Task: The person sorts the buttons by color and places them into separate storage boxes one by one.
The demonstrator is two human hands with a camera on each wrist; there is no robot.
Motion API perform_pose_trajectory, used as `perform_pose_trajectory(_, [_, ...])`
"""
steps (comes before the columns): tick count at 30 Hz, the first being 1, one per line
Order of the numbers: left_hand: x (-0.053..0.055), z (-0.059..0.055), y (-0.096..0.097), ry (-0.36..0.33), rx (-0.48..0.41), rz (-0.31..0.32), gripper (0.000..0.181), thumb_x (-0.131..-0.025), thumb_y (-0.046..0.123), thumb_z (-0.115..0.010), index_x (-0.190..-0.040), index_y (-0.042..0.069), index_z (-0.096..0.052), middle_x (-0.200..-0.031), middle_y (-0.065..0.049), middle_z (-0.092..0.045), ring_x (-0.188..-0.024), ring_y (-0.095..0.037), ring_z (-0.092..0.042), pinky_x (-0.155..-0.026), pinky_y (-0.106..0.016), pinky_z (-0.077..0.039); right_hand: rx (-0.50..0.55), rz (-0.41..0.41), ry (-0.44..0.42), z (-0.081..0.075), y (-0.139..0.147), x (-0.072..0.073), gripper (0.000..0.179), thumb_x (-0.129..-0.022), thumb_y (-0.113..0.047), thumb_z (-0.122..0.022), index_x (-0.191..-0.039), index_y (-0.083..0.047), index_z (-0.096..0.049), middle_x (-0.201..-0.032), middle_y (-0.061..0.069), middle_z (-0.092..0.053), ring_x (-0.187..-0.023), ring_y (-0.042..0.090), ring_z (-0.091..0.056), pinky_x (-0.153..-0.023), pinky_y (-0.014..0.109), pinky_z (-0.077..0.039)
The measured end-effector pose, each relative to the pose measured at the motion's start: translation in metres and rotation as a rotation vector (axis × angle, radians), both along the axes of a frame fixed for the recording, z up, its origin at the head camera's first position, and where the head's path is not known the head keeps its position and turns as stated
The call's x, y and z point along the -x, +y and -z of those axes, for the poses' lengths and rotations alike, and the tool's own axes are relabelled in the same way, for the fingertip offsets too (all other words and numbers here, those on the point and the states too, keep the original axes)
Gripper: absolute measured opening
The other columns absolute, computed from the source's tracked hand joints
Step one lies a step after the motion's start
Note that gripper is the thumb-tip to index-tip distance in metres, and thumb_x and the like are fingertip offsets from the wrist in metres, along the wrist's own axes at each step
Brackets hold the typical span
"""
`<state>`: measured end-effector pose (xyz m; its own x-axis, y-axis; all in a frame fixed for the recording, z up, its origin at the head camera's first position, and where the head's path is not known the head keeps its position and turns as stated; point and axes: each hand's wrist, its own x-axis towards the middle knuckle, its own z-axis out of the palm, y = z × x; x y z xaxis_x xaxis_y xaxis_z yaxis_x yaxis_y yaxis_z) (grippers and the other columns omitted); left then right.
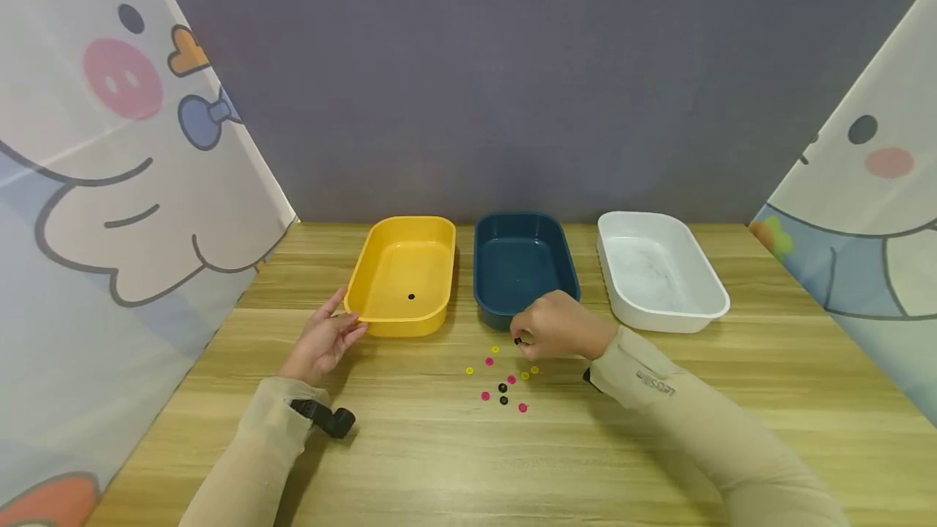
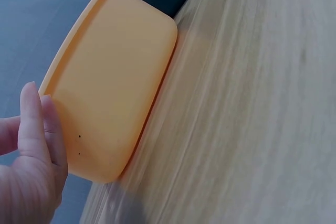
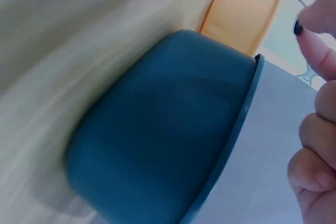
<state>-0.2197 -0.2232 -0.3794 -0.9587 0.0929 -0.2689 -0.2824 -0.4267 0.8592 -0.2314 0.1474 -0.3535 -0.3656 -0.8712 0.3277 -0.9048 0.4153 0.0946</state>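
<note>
My right hand (image 1: 560,325) pinches a small black button (image 3: 298,28) between thumb and forefinger, just in front of the dark blue bin (image 1: 518,320). My left hand (image 1: 322,341) touches the near left corner of the yellow bin (image 1: 403,327), its fingers fairly straight along the rim. One black button (image 1: 411,296) lies on the floor of that yellow bin. Scattered on the table before the bins are two black buttons, one of them nearest me (image 1: 503,401), several pink buttons (image 1: 485,396) and several yellow buttons (image 1: 470,370).
A white bin (image 1: 662,320) stands to the right of the blue one, all three in a row on the wooden table (image 1: 410,454). A grey panel (image 1: 468,80) rises behind them. Cartoon-printed cloths hang at both sides.
</note>
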Motion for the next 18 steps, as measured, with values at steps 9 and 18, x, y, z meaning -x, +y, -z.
perform_pose_trajectory(9, [0.0, 0.0, -0.001, -0.024, -0.074, -0.005, 0.073, -0.099, -0.007, -0.037, -0.155, 0.02, 0.0, -0.092, -0.009, -0.057, -0.065, -0.014, -0.065, -0.068, -0.019, -0.058, 0.051, -0.055, 0.083, -0.008, -0.013, 0.004, 0.008, -0.07, -0.01, -0.074, -0.076, -0.014, -0.071, -0.067, -0.006, -0.068, -0.048, 0.002, -0.053, -0.045, 0.017, -0.046])
perform_pose_trajectory(18, [0.0, 0.002, -0.001, 0.008, 0.02, 0.03, 0.075, -0.097, -0.009, -0.041, -0.155, 0.015, -0.001, -0.081, -0.008, -0.058, -0.064, -0.012, -0.065, -0.068, -0.02, -0.059, 0.06, -0.062, 0.124, -0.007, -0.013, 0.007, 0.008, -0.07, -0.012, -0.076, -0.075, -0.015, -0.07, -0.065, -0.006, -0.067, -0.047, 0.003, -0.052, -0.043, 0.018, -0.045])
